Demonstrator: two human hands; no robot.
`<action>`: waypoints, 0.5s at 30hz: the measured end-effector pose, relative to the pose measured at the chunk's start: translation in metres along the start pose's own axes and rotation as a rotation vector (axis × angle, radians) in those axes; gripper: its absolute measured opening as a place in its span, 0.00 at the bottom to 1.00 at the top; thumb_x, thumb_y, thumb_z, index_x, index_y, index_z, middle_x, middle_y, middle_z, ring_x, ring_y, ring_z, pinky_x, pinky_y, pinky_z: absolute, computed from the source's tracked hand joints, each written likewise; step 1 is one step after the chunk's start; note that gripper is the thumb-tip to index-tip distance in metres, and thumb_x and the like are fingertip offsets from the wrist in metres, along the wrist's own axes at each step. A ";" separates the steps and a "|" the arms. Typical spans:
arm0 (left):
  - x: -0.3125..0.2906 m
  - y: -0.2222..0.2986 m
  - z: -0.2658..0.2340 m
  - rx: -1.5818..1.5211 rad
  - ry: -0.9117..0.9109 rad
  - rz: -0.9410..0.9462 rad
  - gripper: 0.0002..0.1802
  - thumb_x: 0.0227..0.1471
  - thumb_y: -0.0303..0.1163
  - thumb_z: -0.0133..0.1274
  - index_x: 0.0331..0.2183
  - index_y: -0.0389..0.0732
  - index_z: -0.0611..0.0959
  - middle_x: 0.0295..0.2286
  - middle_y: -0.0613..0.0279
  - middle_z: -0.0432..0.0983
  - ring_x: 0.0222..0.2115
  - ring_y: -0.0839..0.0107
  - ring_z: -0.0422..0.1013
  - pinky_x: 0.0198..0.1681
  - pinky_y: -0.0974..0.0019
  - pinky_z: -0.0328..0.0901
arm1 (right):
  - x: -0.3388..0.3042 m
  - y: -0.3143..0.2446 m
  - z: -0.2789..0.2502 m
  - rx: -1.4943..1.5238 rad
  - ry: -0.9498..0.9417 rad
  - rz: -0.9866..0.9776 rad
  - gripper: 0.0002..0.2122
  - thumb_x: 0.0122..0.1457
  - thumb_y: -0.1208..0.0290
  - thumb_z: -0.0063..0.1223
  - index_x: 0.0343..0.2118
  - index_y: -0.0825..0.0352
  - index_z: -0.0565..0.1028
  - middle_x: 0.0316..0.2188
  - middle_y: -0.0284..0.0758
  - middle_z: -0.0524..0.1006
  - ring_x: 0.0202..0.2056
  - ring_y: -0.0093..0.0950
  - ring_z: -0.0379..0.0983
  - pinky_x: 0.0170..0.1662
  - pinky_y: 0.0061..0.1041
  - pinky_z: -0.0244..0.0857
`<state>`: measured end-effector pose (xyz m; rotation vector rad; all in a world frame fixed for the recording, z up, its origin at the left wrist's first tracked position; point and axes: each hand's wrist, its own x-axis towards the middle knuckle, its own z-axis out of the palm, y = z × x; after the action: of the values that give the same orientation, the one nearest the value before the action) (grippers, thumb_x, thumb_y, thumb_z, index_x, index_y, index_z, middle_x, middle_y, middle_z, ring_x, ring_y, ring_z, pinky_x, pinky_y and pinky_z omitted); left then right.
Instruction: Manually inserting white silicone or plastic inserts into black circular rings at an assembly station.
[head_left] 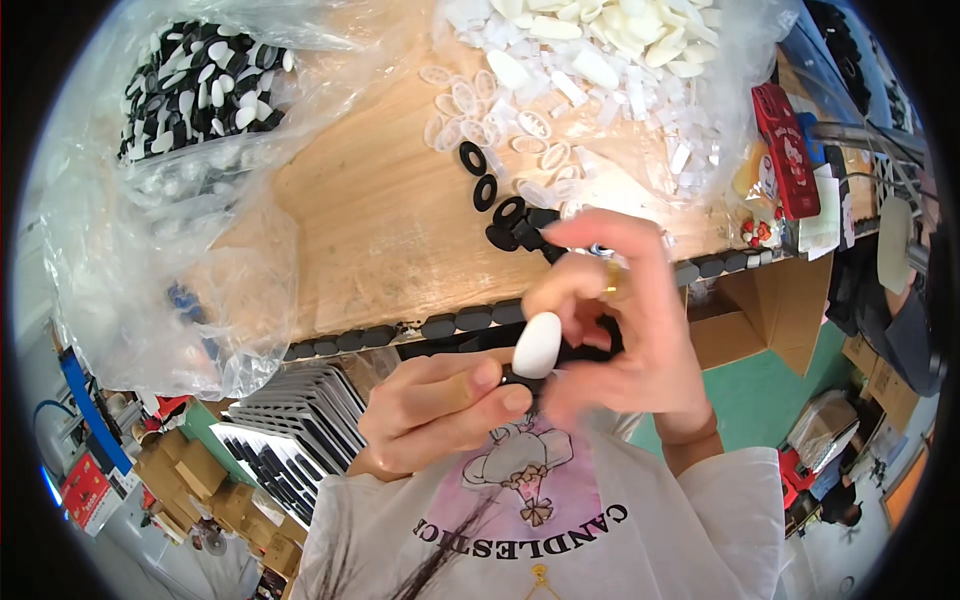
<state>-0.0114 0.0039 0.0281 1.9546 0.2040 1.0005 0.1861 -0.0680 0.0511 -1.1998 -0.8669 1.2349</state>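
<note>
A small piece with a smooth white oval cap on a black base is pinched between the thumb and fingers of my left hand. Close against its right side is my right hand, slightly blurred, with a gold ring on one finger. Its index finger is raised and curved, and its thumb lies near the base; I see nothing held between them. Just beyond my right fingers, several black rings and blocks lie on the wooden table.
Clear oval rings and a heap of white and cream pieces spread over the far table. A plastic bag holds black-and-white pieces at left. Black pads line the near edge. A red case stands right, above a cardboard box.
</note>
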 end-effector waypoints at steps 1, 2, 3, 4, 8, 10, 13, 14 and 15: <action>0.002 0.000 0.000 -0.009 -0.002 0.007 0.22 0.34 0.12 0.63 0.39 0.25 0.83 0.38 0.50 0.71 0.35 0.44 0.79 0.30 0.60 0.77 | 0.004 -0.004 0.001 -0.086 -0.022 0.050 0.22 0.48 0.84 0.65 0.45 0.71 0.67 0.25 0.34 0.76 0.24 0.16 0.69 0.22 0.13 0.56; 0.004 0.000 -0.001 0.014 -0.018 0.002 0.21 0.35 0.11 0.62 0.38 0.25 0.83 0.38 0.50 0.72 0.35 0.45 0.79 0.30 0.60 0.77 | 0.003 -0.005 0.001 -0.229 -0.028 -0.110 0.24 0.51 0.84 0.64 0.47 0.70 0.61 0.24 0.33 0.75 0.24 0.15 0.67 0.23 0.13 0.54; 0.005 -0.001 -0.003 0.038 -0.034 -0.002 0.19 0.36 0.11 0.62 0.37 0.26 0.83 0.38 0.49 0.72 0.34 0.46 0.79 0.30 0.61 0.77 | 0.000 0.001 0.004 -0.238 -0.020 -0.111 0.24 0.51 0.84 0.64 0.47 0.70 0.61 0.24 0.33 0.75 0.24 0.15 0.67 0.23 0.13 0.54; 0.002 -0.011 -0.008 0.056 -0.060 0.152 0.17 0.38 0.11 0.61 0.36 0.26 0.83 0.37 0.50 0.72 0.33 0.48 0.79 0.30 0.61 0.77 | -0.002 0.009 0.007 -0.155 0.044 -0.207 0.23 0.52 0.83 0.63 0.47 0.70 0.61 0.25 0.33 0.75 0.24 0.15 0.67 0.24 0.13 0.55; -0.001 -0.005 0.002 0.064 0.118 -0.008 0.14 0.40 0.10 0.61 0.35 0.26 0.83 0.36 0.51 0.72 0.34 0.49 0.79 0.31 0.61 0.77 | -0.008 0.008 0.006 0.069 0.128 -0.089 0.17 0.47 0.78 0.70 0.36 0.70 0.69 0.25 0.35 0.77 0.25 0.20 0.70 0.27 0.18 0.60; 0.000 -0.003 -0.002 0.126 0.096 -0.069 0.15 0.41 0.10 0.61 0.36 0.27 0.83 0.33 0.52 0.73 0.32 0.52 0.79 0.32 0.60 0.77 | -0.006 0.008 0.006 -0.436 -0.012 -0.342 0.16 0.40 0.71 0.75 0.27 0.71 0.76 0.25 0.38 0.76 0.23 0.29 0.70 0.26 0.23 0.64; 0.001 -0.004 0.003 0.164 0.154 -0.166 0.14 0.42 0.09 0.59 0.34 0.29 0.85 0.28 0.55 0.74 0.29 0.61 0.78 0.30 0.63 0.74 | -0.006 0.021 0.020 -0.772 0.140 -0.614 0.18 0.42 0.68 0.74 0.32 0.70 0.77 0.26 0.39 0.75 0.22 0.34 0.72 0.23 0.26 0.66; -0.001 -0.007 0.005 0.231 0.215 -0.194 0.13 0.42 0.09 0.59 0.33 0.31 0.86 0.27 0.56 0.74 0.27 0.63 0.77 0.29 0.65 0.73 | -0.002 0.023 0.021 -0.778 0.138 -0.617 0.18 0.42 0.68 0.74 0.32 0.70 0.77 0.26 0.39 0.75 0.22 0.34 0.72 0.23 0.26 0.66; -0.001 -0.009 0.006 0.299 0.278 -0.222 0.13 0.42 0.09 0.58 0.31 0.33 0.87 0.26 0.58 0.74 0.25 0.65 0.76 0.27 0.67 0.71 | 0.004 0.024 0.020 -0.772 0.129 -0.596 0.18 0.43 0.69 0.73 0.35 0.71 0.77 0.26 0.39 0.75 0.22 0.35 0.73 0.23 0.27 0.66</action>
<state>-0.0056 0.0042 0.0190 1.9943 0.7478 1.1394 0.1620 -0.0617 0.0313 -1.4322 -1.5363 0.3220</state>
